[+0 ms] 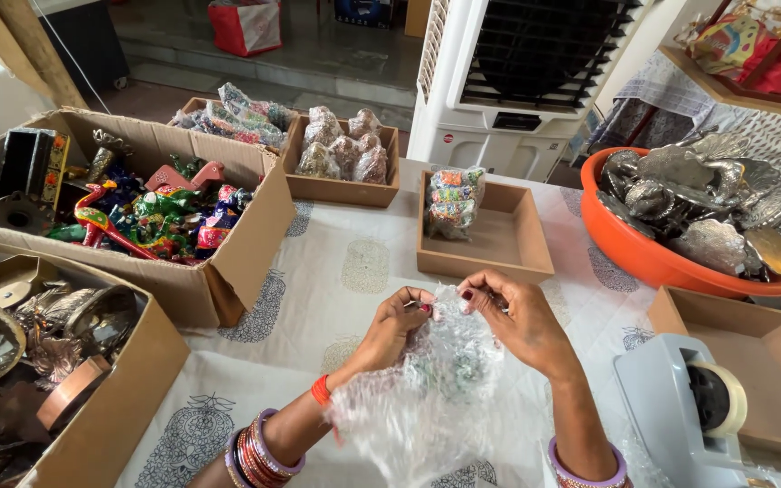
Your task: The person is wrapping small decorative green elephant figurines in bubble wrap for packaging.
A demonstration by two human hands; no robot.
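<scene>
Bubble wrap (pixel 436 398): one clear, crinkled sheet, pinched by both our hands, left (pixel 395 327) and right (pixel 517 318); one grey tape dispenser (pixel 680 407); three shallow cardboard trays on the table (pixel 336 280).

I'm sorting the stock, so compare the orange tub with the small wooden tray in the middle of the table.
The orange tub is round and deep; the wooden tray is square, shallow and brown. The tub is heaped with silvery metal figures, while the tray holds only one bubble-wrapped colourful bundle in its far left corner, the remainder bare. Both sit open on the printed tablecloth.
</scene>
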